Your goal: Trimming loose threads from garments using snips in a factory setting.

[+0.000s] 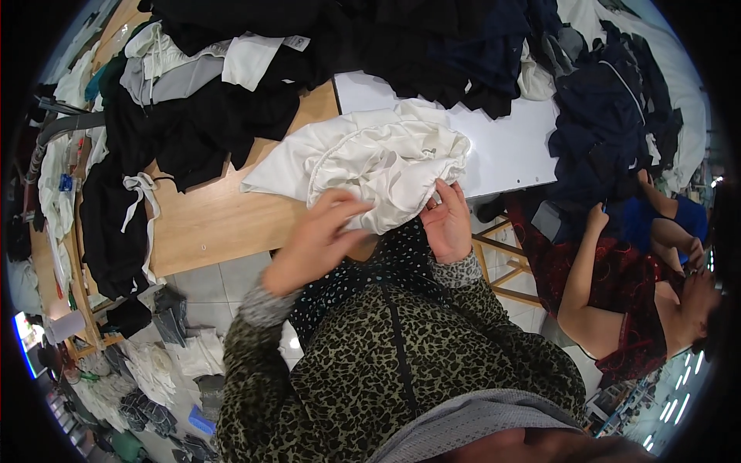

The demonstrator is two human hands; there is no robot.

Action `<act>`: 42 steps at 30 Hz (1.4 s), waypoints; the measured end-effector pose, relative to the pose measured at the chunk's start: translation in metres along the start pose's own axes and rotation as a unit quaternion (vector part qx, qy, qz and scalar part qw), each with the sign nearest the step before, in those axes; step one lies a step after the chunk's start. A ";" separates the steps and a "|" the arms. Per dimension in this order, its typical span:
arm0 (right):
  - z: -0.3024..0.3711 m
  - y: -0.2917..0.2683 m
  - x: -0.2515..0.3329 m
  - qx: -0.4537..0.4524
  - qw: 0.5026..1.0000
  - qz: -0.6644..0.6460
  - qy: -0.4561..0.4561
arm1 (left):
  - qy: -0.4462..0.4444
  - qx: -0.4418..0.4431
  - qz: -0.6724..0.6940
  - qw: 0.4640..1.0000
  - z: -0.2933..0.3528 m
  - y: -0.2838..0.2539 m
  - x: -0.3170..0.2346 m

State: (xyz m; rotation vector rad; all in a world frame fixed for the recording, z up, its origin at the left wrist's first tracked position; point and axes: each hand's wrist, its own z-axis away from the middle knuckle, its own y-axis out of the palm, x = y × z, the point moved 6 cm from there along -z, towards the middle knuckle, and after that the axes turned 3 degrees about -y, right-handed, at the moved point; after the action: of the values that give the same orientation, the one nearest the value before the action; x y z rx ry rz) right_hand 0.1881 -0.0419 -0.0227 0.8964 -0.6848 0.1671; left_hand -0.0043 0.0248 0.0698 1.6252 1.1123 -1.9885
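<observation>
White garment [370, 166] bunched on tabletop [208, 220], just beyond both hands, long axis left-right. Left hand [316, 239] pinches near edge; right hand [446, 224] fingers curled under hem.

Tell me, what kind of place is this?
Probably a garment workshop or clothes-sorting room: dark clothing piles cover a wooden table, both hands, left hand and right hand, handle a white garment, and more clothes litter the floor.

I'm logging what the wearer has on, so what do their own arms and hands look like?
Both arms wear an olive, black-spotted leopard-print top with grey speckled knit cuffs at the wrists. The left hand and right hand are bare, without gloves. There seems to be a ring on one of the right hand's fingers.
</observation>
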 end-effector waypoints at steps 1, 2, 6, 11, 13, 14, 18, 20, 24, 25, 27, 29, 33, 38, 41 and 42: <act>-0.001 0.002 0.000 0.002 1.000 0.001 0.002 | -0.020 0.001 0.023 1.000 -0.011 0.018 0.003; -0.002 0.002 0.000 -0.002 1.000 -0.018 0.018 | -0.007 -0.040 0.022 0.999 -0.022 0.033 0.006; -0.005 -0.002 0.001 -0.012 0.995 -0.044 0.086 | -0.023 -0.070 0.099 0.992 -0.057 0.063 0.039; -0.006 -0.002 0.003 -0.022 0.992 -0.055 0.108 | -0.174 -0.022 0.338 0.925 -0.067 0.073 0.057; -0.008 -0.005 0.001 -0.019 0.992 -0.059 0.109 | -0.205 -0.020 0.368 0.907 -0.066 0.075 0.062; -0.009 -0.007 0.000 -0.020 0.991 -0.067 0.114 | -0.206 -0.020 0.368 0.907 -0.066 0.074 0.062; -0.009 -0.006 -0.001 -0.017 0.990 -0.078 0.118 | -0.231 -0.001 0.399 0.887 -0.063 0.073 0.064; -0.010 -0.008 -0.002 -0.019 0.991 -0.073 0.110 | -0.230 -0.002 0.403 0.886 -0.063 0.073 0.065; -0.005 -0.003 -0.003 0.013 0.994 -0.070 0.081 | -0.235 -0.001 0.413 0.880 -0.063 0.071 0.067; -0.001 -0.001 -0.005 0.013 0.994 -0.070 0.080 | -0.238 -0.002 0.416 0.878 -0.063 0.071 0.067; 0.008 0.007 -0.005 0.042 0.997 -0.002 0.061 | -0.239 -0.010 0.419 0.876 -0.061 0.073 0.069; 0.010 0.008 -0.004 0.041 0.997 0.030 0.057 | -0.240 -0.018 0.421 0.875 -0.060 0.073 0.070; 0.007 0.002 -0.002 0.045 0.996 0.048 0.064 | -0.229 -0.017 0.420 0.878 -0.062 0.075 0.069; 0.008 0.012 -0.004 0.035 0.998 0.028 0.054 | -0.223 -0.030 0.393 0.892 -0.061 0.076 0.077; 0.005 0.011 0.001 0.037 0.998 0.046 0.031 | -0.221 -0.030 0.385 0.895 -0.063 0.076 0.068; 0.004 0.011 0.001 0.034 0.998 0.054 0.027 | -0.225 -0.025 0.387 0.894 -0.063 0.075 0.070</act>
State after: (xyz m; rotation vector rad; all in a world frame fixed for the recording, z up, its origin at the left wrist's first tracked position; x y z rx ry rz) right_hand 0.1822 -0.0383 -0.0135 0.9182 -0.6813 0.3115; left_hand 0.0694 0.0385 -0.0251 1.1986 0.2580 -1.6220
